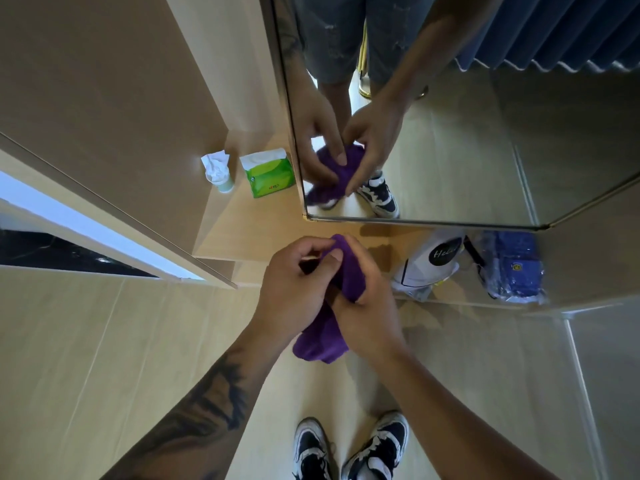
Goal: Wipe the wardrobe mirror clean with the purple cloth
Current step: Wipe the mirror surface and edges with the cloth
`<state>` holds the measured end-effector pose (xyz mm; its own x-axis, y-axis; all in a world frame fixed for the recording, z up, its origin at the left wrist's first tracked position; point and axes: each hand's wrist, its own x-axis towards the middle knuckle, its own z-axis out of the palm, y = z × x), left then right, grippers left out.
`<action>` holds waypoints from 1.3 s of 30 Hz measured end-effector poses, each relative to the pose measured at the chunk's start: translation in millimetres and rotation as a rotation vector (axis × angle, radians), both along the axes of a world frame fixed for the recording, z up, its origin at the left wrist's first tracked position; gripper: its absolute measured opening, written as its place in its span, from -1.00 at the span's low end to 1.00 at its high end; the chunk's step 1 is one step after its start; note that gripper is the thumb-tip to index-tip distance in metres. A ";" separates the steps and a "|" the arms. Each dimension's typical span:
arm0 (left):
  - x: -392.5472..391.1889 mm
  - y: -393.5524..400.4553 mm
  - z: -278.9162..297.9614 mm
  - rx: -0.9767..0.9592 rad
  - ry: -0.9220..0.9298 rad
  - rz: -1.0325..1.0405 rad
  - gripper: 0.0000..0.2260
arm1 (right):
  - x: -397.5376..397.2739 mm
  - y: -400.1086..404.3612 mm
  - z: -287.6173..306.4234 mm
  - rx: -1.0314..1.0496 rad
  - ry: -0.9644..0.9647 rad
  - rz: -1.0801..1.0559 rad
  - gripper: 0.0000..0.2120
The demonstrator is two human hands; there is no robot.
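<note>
Hands both mine: left hand (291, 289) and right hand (367, 317) curl round one purple cloth (322, 341), bunched at centre; one mirror (450, 140) at one o'clock, two packs at ten.

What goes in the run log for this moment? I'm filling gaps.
stage: preparing | left hand and right hand: gripping purple cloth | mirror: untouched

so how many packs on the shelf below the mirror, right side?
2: a white pack under the mirror's lower edge, and a blue pack right of it. More may sit behind.
</note>
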<state>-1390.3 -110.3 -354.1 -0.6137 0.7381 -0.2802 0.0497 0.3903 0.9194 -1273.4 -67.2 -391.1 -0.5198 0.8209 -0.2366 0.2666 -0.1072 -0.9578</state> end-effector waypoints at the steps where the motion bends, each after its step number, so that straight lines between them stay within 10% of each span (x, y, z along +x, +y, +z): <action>1: -2.8 2.9 -2.1 0.014 0.065 0.028 -0.83 | -2.6 3.7 -2.2 -0.029 0.019 -0.089 -0.38; 6: -23.6 19.4 16.0 0.317 0.148 0.214 -0.47 | -21.1 25.4 -16.3 -0.363 0.060 -0.320 -0.63; 10: -39.0 32.1 35.5 0.490 0.264 0.031 -0.68 | -27.1 49.1 -20.2 -0.668 0.277 -0.541 -0.61; 23: -48.2 36.8 26.7 0.405 0.380 0.026 -0.76 | -83.6 32.2 3.9 -0.839 0.692 -0.372 -0.12; 31: -43.9 34.1 22.3 0.408 0.385 0.062 -0.75 | -11.8 58.4 -2.4 -0.742 0.633 -0.416 -0.66; 39: -38.9 35.3 24.6 0.403 0.346 0.078 -0.74 | -15.4 61.9 9.5 -0.694 0.605 -0.800 -0.51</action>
